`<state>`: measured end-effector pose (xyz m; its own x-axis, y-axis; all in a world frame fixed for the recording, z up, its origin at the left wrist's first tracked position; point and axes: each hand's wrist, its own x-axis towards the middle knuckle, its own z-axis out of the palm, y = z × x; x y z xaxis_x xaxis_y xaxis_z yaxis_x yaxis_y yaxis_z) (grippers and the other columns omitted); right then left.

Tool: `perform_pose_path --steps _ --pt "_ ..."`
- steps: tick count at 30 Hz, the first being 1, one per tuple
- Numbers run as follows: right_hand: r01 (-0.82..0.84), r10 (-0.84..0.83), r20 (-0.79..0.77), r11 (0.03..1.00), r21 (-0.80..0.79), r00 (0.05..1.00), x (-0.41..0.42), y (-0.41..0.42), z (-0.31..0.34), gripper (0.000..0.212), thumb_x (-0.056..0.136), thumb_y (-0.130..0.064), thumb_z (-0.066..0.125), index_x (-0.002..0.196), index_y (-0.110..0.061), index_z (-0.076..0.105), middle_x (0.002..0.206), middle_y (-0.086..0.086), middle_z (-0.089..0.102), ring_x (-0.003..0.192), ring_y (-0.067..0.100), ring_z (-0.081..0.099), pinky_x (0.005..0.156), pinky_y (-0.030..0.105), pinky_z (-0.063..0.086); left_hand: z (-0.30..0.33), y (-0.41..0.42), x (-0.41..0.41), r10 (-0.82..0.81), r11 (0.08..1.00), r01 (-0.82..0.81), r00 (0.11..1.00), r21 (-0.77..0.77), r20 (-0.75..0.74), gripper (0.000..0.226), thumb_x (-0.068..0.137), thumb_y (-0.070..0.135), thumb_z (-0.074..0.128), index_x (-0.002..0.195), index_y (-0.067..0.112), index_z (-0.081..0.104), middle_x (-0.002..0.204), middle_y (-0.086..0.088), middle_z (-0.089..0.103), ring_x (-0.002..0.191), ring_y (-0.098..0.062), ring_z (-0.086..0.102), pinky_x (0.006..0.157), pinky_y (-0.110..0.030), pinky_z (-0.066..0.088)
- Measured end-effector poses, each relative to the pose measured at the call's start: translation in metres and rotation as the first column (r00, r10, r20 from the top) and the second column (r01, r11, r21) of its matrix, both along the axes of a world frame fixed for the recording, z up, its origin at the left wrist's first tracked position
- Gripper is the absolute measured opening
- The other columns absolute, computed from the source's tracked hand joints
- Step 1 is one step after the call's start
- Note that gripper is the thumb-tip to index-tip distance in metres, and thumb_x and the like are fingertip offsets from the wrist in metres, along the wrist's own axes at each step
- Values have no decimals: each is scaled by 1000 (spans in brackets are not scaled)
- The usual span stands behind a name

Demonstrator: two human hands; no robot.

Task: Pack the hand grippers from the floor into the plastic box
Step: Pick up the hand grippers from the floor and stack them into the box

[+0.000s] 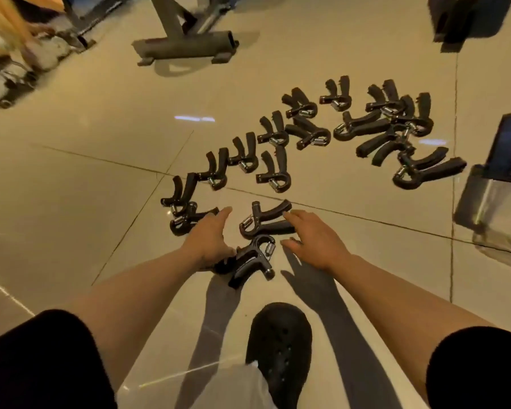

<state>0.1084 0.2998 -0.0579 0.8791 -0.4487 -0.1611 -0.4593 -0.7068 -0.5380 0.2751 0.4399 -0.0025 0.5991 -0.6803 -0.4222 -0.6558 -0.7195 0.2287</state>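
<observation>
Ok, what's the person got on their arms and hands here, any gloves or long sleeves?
No gloves: the left hand and right hand are both bare, with no rings, watch or wristbands visible. The forearms are bare too. Each arm shows a black sleeve that stops near the elbow, so short or rolled-up sleeves; the right one looks the same. No markings show on the fabric.

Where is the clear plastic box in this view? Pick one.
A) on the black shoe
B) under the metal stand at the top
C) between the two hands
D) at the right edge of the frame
D: the plastic box stands on the floor at the right edge, beyond the hand grippers.
</observation>
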Motion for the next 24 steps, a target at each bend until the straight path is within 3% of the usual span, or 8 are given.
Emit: perform_pose_path --steps 5,10,14,19,24 --pt "-75 75 -16 997 -8 997 20 5 -31 64 90 -40 57 145 -21 31 147 4 37 132 23 34 106 36 35 -56 8 -8 -22 998 25 999 63 -43 98 72 23 81 150 26 20 141 -10 41 126 -28 47 104 -40 44" --pt "-126 127 -24 992 24 992 34 18 -58 74 84 -39 66 146 -20 30 150 2 34 135 22 32 110 35 33 -88 7 -15 -47 991 41 998 130 39 93 70 32 81 146 22 29 137 -4 43 127 -24 42 102 -38 42" --pt "-143 144 -11 988 57 990 35 25 -66 81 79 -40 71 146 -23 29 149 0 35 134 21 34 109 34 35 -99 10 -18 -90 983 72 991 170 97 79 70 30 79 137 20 37 124 -5 51 113 -25 51 94 -37 49" --pt "-122 124 -20 989 87 992 33 23 -69 88 77 -43 72 148 -23 25 152 0 30 136 20 30 110 34 32 -98 8 -20 -67 996 57 988 72 142 51 74 29 76 118 24 51 109 1 60 98 -20 60 81 -33 53" --pt "15 -27 79 988 156 997 29 19 -52 92 76 -42 73 149 -18 22 153 2 27 137 20 31 110 33 31 -75 -2 -23 -53 997 59 989 -42 139 57 71 39 77 121 26 53 108 1 64 99 -20 62 80 -36 53"
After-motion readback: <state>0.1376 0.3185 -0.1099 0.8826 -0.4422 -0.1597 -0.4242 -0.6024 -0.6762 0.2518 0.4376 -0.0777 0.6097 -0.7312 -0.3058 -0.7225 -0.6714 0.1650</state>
